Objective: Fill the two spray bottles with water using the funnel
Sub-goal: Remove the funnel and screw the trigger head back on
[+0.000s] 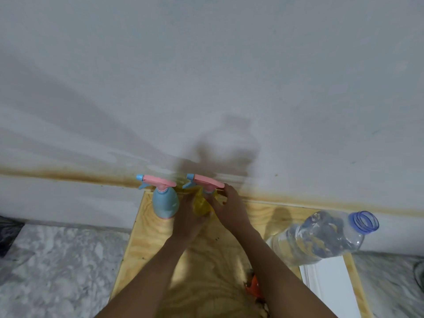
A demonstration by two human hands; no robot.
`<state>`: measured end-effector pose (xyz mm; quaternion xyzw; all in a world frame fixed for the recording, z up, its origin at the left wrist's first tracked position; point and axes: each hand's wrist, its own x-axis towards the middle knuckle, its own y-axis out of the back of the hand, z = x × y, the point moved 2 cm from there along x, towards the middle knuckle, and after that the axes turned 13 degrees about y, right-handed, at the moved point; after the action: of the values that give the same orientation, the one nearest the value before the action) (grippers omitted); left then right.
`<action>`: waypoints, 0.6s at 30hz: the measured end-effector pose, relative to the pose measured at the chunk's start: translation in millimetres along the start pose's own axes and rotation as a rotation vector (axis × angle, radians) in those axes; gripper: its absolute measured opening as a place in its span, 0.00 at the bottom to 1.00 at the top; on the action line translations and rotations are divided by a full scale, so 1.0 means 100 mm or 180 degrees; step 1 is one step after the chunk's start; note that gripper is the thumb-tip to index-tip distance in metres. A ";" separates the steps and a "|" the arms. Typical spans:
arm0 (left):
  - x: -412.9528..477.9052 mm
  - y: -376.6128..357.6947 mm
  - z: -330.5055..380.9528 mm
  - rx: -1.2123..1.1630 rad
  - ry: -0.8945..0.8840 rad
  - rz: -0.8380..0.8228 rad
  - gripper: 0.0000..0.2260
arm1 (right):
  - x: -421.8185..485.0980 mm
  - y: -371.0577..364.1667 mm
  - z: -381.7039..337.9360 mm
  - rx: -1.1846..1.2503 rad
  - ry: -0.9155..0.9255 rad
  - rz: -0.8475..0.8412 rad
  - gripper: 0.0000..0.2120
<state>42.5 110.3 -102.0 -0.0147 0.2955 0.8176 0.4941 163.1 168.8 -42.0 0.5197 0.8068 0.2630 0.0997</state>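
Observation:
Two spray bottles stand at the far end of a plywood board (146, 239), against the wall. The blue spray bottle (165, 204) is on the left with a pink and blue trigger head on it. The yellow spray bottle (200, 205) is just right of it. My left hand (188, 222) wraps around the yellow bottle's body. My right hand (231, 206) grips its pink trigger head (207, 181) at the neck. A large clear water bottle (321, 237) with no cap stands at the right, partly filled. An orange object (254, 286) shows beside my right forearm, mostly hidden.
The white wall (206, 76) rises directly behind the bottles, with a brown stain along its base. A white flat panel (330, 285) lies on the board's right side. Marbled grey floor (57, 260) surrounds the board. A dark object (6, 235) sits at the left edge.

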 end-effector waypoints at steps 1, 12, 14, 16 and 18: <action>-0.01 -0.01 0.00 -0.0009 0.0040 -0.0009 0.25 | -0.02 0.00 0.01 -0.0040 0.0017 0.0065 0.21; -0.06 0.01 0.02 0.0114 0.0051 0.0053 0.33 | -0.17 0.13 -0.04 -0.0126 0.0024 0.0047 0.18; -0.11 0.02 0.01 0.0013 0.0013 -0.0045 0.34 | -0.31 0.24 -0.09 -0.0050 -0.0031 0.0057 0.15; -0.20 0.07 0.01 -0.0051 0.0025 0.0032 0.34 | -0.51 0.35 -0.14 0.0008 0.0002 0.0064 0.11; -0.34 0.09 -0.02 -0.0192 0.0057 0.0168 0.33 | -0.76 0.47 -0.19 0.0057 0.0047 0.0076 0.09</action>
<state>52.1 79.2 -88.8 -0.0290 0.2753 0.8387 0.4690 225.3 109.9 -10.0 0.5282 0.8035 0.2607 0.0859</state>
